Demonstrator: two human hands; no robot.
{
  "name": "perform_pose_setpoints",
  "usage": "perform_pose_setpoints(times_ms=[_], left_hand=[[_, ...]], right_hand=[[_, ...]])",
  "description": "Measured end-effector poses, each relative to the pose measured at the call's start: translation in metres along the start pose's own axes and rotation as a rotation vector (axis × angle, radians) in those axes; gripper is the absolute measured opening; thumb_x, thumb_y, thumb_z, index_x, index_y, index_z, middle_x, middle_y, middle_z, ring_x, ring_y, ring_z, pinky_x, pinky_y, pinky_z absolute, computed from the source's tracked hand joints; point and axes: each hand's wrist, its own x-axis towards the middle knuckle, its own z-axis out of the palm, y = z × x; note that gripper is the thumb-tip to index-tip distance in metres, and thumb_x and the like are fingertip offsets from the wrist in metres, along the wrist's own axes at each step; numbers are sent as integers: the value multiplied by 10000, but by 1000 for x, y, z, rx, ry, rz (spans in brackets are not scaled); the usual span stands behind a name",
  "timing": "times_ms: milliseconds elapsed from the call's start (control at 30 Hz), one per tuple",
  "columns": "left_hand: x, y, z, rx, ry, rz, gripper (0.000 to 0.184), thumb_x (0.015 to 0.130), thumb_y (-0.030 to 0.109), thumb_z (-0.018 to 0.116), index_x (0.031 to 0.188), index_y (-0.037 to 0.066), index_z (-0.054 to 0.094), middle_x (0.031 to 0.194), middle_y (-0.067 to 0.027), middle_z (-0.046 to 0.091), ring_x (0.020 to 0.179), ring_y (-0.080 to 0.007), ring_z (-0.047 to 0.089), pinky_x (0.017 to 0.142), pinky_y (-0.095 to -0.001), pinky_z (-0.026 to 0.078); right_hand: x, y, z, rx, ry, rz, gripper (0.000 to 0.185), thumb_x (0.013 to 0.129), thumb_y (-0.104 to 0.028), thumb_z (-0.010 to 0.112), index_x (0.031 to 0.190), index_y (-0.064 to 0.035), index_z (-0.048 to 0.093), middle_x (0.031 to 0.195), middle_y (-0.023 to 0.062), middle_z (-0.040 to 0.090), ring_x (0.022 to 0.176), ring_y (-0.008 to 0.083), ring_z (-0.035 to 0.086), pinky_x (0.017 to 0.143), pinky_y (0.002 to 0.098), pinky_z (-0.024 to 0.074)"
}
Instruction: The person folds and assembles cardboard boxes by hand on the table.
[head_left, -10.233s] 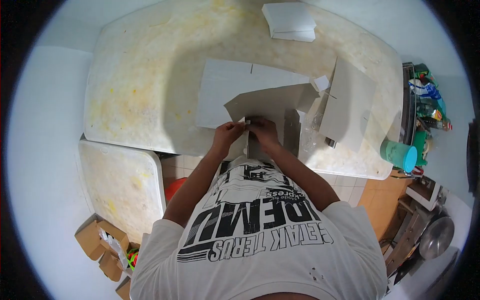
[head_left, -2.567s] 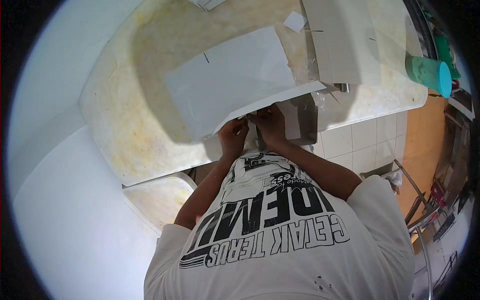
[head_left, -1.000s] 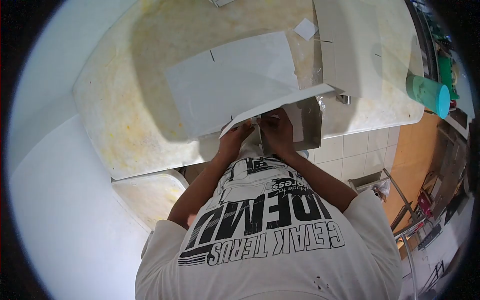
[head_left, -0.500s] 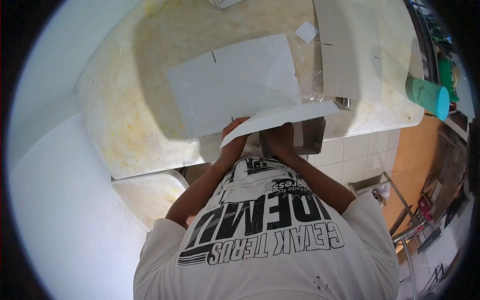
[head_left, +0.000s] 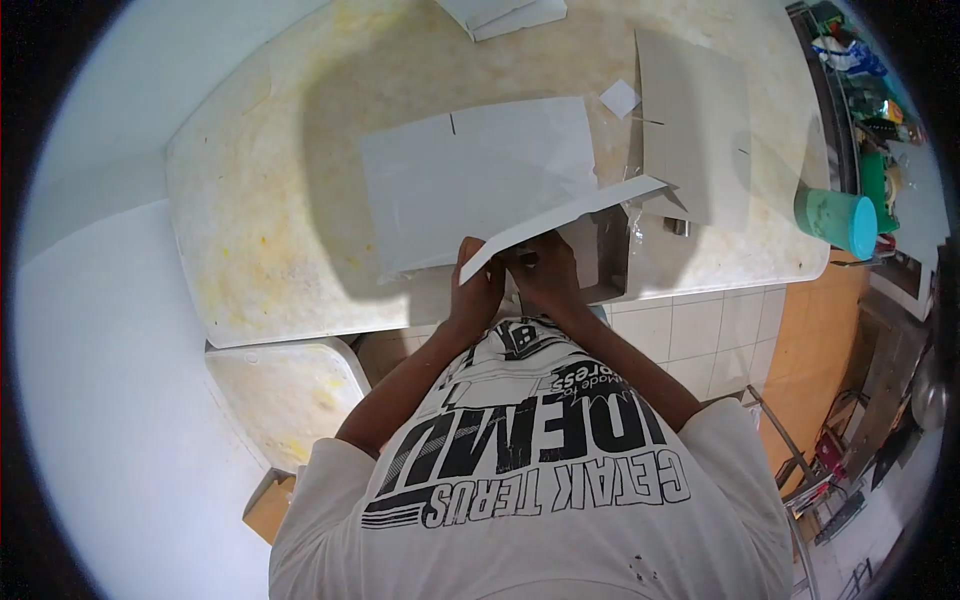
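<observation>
A cardboard box with a raised white lid flap (head_left: pixel 570 216) stands partly open at the table's front edge, close to my body. Its grey inner wall (head_left: pixel 610 262) shows on the right. My left hand (head_left: pixel 478 288) is closed around the box's left end, with fingers behind the lid's edge. Curled inside the box, my right hand (head_left: pixel 545 275) grips near the same left end, close to my left hand. The lid hides some of its fingertips. Beyond the box lies a flat white cardboard sheet (head_left: pixel 480 180) with a dark slit at its top edge.
Another flat cardboard sheet (head_left: pixel 695 130) lies to the right, beside a small white square (head_left: pixel 620 98). A metal object (head_left: pixel 678 227) sits near it. A teal-lidded container (head_left: pixel 840 222) stands at the table's right edge. White folded cardboard (head_left: pixel 510 18) is at the far side.
My right hand has moved left inside the box, towards my left hand. The lid flap tilts more steeply, its right end higher. The view has shifted, showing more of the table's far side.
</observation>
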Motion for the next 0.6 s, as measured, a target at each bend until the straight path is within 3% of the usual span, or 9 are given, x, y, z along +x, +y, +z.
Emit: perform_pose_setpoints(times_ms=[100,167,267,400,500,600], left_hand=[[-2,7,1,50,11,118,148,774,-63,545,882,-4,463,811,-164,461,722,-348,488,616,-430,419],[-6,7,4,63,14,91,152,769,-57,551,877,-1,460,819,-170,466,724,-356,497,611,-433,420],[-11,7,8,46,13,56,155,771,-46,553,879,3,452,830,-177,477,715,-370,509,598,-440,423],[-14,10,8,52,47,105,141,801,-12,549,885,10,439,822,-177,486,676,-374,513,579,-442,422],[-16,24,4,-11,39,-23,127,830,23,546,885,15,432,805,-175,485,667,-379,509,578,-439,414],[-18,9,9,-10,76,124,118,849,43,541,876,19,429,801,-179,483,669,-374,512,579,-443,411]], right_hand=[[-2,4,-3,-139,-32,-57,216,720,-116,636,920,-40,607,894,158,609,838,335,600,746,415,503],[-2,9,-4,-236,-18,-139,221,719,-121,635,923,-44,603,890,159,608,826,338,598,743,422,502],[-5,-1,-7,-252,-22,-28,237,712,-131,634,917,-22,589,892,174,601,829,351,590,738,436,497],[-8,3,-7,-329,-85,-83,252,719,-143,634,911,9,575,886,194,594,837,370,588,745,447,496],[-4,2,-9,-326,-133,-68,257,724,-147,635,909,23,577,886,201,595,835,375,592,750,448,497],[-3,5,-10,-365,-168,-105,237,729,-145,635,893,20,588,891,206,605,832,371,599,745,446,497]])
